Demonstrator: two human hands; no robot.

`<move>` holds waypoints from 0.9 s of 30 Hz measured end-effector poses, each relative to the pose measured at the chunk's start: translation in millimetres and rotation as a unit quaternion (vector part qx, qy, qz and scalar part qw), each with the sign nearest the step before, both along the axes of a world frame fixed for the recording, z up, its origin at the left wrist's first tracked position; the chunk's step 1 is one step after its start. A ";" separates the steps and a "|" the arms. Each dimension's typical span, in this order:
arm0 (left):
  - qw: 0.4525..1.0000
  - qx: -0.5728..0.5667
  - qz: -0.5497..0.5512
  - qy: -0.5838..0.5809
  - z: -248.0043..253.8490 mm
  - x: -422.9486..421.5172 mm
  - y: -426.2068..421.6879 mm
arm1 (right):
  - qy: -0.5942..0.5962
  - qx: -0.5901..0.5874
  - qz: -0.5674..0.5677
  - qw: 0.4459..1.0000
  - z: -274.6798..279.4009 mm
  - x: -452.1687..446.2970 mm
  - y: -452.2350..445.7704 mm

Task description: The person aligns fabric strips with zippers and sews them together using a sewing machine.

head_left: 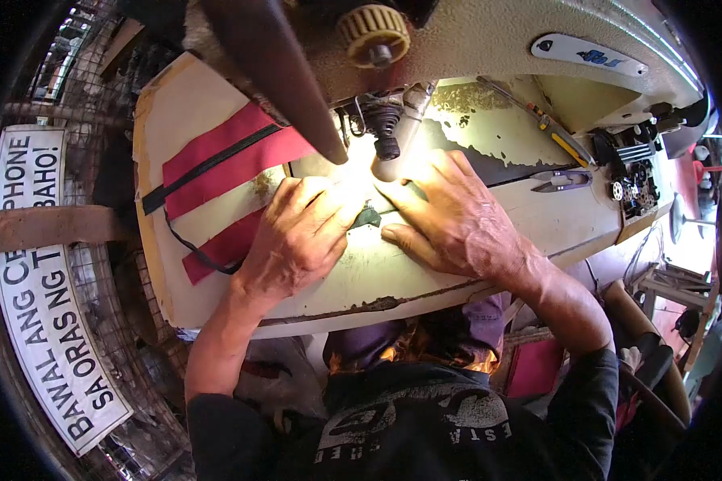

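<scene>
Under the needle area of a sewing machine [489,40], a small dark green or black cloth piece [367,217] lies between my hands. My left hand [297,236] is closed at its left side, fingers curled and pressed together on it. From the right, my right hand [461,216] rests low on the machine bed, thumb and index finger apart, their tips close to the cloth. Bright lamp light washes out the needle and the fingertips. Left of my left hand lies red fabric [217,164] crossed by a black strip [208,170].
A yellow-handled cutter [565,143] and thread snips [561,181] lie on the worn table [361,301] at the right. Bobbins and metal parts [638,180] sit at its right end. A wire mesh with a printed sign [52,289] stands left.
</scene>
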State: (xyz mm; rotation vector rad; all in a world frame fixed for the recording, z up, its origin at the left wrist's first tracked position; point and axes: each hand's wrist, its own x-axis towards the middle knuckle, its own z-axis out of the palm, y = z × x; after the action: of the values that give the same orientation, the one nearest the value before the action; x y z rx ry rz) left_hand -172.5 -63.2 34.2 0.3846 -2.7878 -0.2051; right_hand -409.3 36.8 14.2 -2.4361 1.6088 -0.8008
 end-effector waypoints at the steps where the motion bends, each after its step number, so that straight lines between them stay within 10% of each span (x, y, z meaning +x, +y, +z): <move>1: 1.000 -0.003 0.001 0.007 -1.3 -1.0 -0.3 | -0.028 0.005 -0.003 1.000 -2.6 -1.1 1.8; 27: 0.994 -0.012 -0.055 0.096 -17.5 7.5 -45.6 | 0.053 -0.024 -0.047 0.997 5.6 35.5 -9.0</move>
State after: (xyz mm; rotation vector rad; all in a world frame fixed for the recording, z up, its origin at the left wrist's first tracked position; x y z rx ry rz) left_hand -165.0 -108.8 16.8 0.1933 -2.6211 -0.2208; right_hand -373.7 27.8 19.8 -2.4909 1.7734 -0.7447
